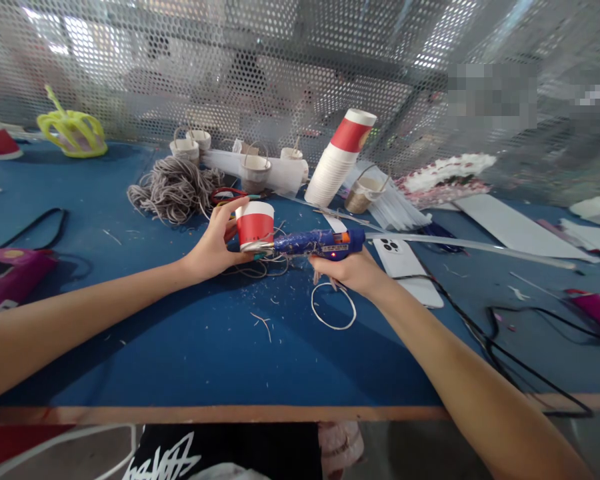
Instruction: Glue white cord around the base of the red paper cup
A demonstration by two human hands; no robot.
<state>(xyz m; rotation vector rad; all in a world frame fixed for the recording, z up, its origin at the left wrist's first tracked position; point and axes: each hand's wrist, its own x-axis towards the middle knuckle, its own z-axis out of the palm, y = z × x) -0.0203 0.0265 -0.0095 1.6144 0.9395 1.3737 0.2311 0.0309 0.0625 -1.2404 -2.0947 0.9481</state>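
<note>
Near the middle of the blue worktop (200,360), my left hand (213,241) is closed around the short paper cup (256,224), and my right hand (353,270) is gripped on the blue glue gun (320,244). The nozzle meets the cup's lower edge in my view; whether it truly touches, I cannot tell. To do this well, I think I should hold the cup firmly but without pressing its wall inward, put a thin line of glue along the edge, and place my left thumb away from the hot tip. The cup is round, of smooth card, red with a white band. The glue stick (480,244) behind the gun is long, translucent and slightly bent. Beyond my left hand lies a soft, tangled heap of grey cord (173,190); below my right hand, a thin white ring (335,327) lies flat.
</note>
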